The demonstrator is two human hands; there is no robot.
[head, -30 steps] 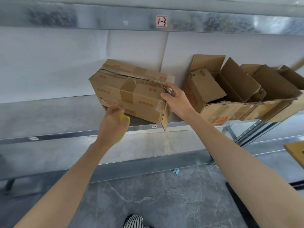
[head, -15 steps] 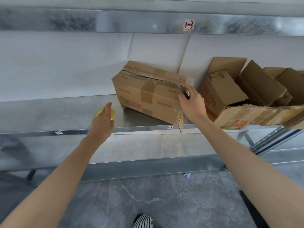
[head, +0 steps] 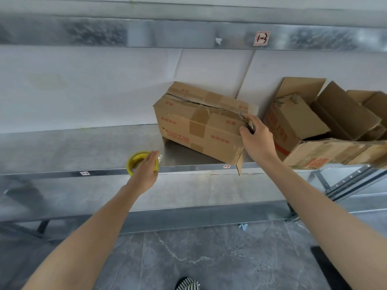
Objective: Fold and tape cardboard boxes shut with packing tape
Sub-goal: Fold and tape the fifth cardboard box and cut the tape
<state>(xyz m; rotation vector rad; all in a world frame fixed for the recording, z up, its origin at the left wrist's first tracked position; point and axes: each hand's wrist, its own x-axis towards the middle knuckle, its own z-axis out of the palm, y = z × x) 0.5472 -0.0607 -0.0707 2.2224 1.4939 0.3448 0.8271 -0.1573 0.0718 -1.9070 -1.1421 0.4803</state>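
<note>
Cardboard box (head: pixel 199 130) bears blurred red print; right hand (head: pixel 256 141) grips cutter (head: pixel 248 124).

The brown cardboard box (head: pixel 201 126) carries red print, the tape roll (head: pixel 136 159) is yellow, the metal shelf (head: pixel 73 147) is dull silver-grey, the floor (head: pixel 199 254) is grey marbled with white veins, the shoe (head: pixel 187 284) is black-and-white striped, and the label (head: pixel 261 38) is white edged red.

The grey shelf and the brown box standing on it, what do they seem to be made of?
The grey shelf looks like sheet metal, perhaps galvanised steel: dull sheen, mottled reflections. The brown box looks like matte cardboard, likely corrugated: creased flaps, thin cut edges, tan tape patches.
</note>
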